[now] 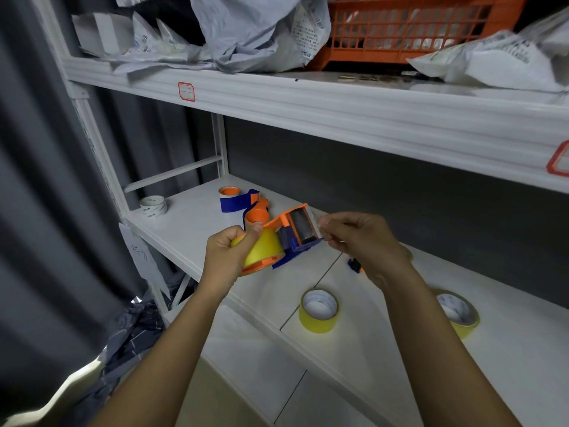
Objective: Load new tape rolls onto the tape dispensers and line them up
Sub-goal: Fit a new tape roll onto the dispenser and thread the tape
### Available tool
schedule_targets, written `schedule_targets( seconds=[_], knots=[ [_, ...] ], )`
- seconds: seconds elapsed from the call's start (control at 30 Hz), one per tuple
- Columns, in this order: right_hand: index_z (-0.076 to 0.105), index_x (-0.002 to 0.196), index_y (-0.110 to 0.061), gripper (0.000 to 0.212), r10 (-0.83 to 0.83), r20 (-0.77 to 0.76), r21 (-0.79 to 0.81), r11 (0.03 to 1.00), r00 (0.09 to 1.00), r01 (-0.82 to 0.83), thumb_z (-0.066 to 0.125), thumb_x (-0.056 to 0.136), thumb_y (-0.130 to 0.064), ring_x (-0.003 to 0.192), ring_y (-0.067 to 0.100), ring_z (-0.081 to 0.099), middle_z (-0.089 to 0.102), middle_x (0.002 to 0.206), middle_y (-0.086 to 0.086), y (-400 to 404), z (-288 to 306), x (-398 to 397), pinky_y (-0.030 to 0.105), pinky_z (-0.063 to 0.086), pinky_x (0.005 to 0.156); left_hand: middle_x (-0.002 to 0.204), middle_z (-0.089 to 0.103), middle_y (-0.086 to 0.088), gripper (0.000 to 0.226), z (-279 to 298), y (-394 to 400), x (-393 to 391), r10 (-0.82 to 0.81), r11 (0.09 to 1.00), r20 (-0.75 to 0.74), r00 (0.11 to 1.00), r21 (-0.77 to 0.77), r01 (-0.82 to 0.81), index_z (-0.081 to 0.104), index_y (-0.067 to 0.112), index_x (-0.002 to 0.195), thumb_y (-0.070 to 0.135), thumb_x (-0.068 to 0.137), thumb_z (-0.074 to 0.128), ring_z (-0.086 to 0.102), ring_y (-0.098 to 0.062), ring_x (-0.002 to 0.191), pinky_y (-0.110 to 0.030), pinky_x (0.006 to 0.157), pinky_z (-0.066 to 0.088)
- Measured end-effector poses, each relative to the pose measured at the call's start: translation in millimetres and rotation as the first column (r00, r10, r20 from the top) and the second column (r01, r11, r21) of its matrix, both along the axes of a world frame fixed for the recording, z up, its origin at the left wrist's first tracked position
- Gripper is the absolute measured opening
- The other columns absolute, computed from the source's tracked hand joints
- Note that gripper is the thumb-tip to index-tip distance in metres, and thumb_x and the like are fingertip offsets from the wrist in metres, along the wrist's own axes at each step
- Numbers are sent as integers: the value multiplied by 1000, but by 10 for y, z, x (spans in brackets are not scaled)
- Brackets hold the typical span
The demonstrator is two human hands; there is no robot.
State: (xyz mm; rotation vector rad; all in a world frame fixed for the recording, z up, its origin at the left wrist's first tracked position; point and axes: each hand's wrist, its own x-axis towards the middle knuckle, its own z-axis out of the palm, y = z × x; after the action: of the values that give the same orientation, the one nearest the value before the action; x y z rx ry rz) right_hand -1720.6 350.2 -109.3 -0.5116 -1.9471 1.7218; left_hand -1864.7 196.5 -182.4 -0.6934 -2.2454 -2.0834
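Observation:
My left hand (pixel 226 257) grips an orange and blue tape dispenser (pixel 291 231) by its mounted yellow tape roll (pixel 266 249), held above the white shelf (pixel 191 223). My right hand (pixel 360 238) pinches the clear end of the tape (pixel 317 224) at the dispenser's roller end. A second orange and blue dispenser (pixel 249 206) lies on the shelf behind, with an orange-cored roll (pixel 229 191) at its far end. Two loose yellow rolls lie flat on the shelf, one in the middle (pixel 318 309) and one at the right (pixel 458 312).
A white tape roll (pixel 154 205) sits at the shelf's left back corner. A small blue and orange part (pixel 354 265) lies behind my right wrist. The upper shelf (pixel 308 106) carries plastic mail bags and an orange crate (pixel 409 29). A grey curtain hangs at the left.

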Motion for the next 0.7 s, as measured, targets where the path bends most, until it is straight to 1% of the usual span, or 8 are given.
schedule_targets(
  seconds=[0.1,0.2,0.27,0.3,0.37,0.47,0.6,0.7],
  knots=[
    [70,72,-25,26,-45,-43,78,996,998,48,62,87,-6,65,2,63,69,68,-12,9,-17,-11,9,52,61,65,59,22,33,2,-11,6,-2,1000,4,1000,-5,2,56,23,69,56,75,58,58,8,68,-6,45,44],
    [68,71,-34,30,-64,-114,193,978,991,86,63,87,-9,66,-4,62,69,68,-17,12,-46,-24,8,52,63,65,59,24,31,-25,-23,-12,24,1000,8,1000,-13,-24,56,24,68,53,78,59,60,-2,69,-6,44,43],
    [68,72,-34,29,-45,-131,187,980,990,70,63,87,-9,67,-4,63,69,69,-17,13,-63,-49,9,52,63,66,60,23,29,-37,-22,-21,34,999,10,999,-8,-33,57,24,68,49,81,60,59,-7,70,-8,43,44],
    [69,73,-32,28,-26,-129,141,989,991,44,63,87,-8,69,-3,64,70,70,-16,16,-69,-65,10,52,63,65,60,22,28,-38,-25,-24,33,999,16,999,-1,-33,57,24,68,48,81,60,59,-9,71,-9,44,44],
    [71,74,-26,25,41,-117,-22,999,992,-44,63,87,-6,70,0,67,72,71,-11,25,-72,-94,11,52,61,65,60,17,28,-30,-31,-21,25,1000,34,999,17,-26,57,23,67,46,82,60,59,-11,73,-13,49,44],
    [73,76,-18,22,178,-115,-220,955,977,-200,60,88,-4,71,3,68,73,73,-6,43,-69,-150,14,53,62,66,59,11,28,2,-53,0,-12,999,62,998,45,9,56,22,65,43,84,60,58,-12,73,-19,54,46],
    [70,87,-20,13,326,-106,-362,867,939,-342,63,81,-10,75,7,66,71,78,-5,18,-80,-274,19,53,67,79,61,3,26,57,-103,5,-61,996,143,988,75,50,57,23,70,45,82,59,59,-18,82,-30,65,47],
    [65,94,-21,22,385,-163,-430,801,908,-417,64,74,-15,82,12,64,68,87,-1,-46,-112,-404,24,50,74,82,63,-1,24,67,-171,-29,-95,989,209,973,129,69,59,23,71,41,85,59,60,-23,85,-33,67,48]
  ],
)
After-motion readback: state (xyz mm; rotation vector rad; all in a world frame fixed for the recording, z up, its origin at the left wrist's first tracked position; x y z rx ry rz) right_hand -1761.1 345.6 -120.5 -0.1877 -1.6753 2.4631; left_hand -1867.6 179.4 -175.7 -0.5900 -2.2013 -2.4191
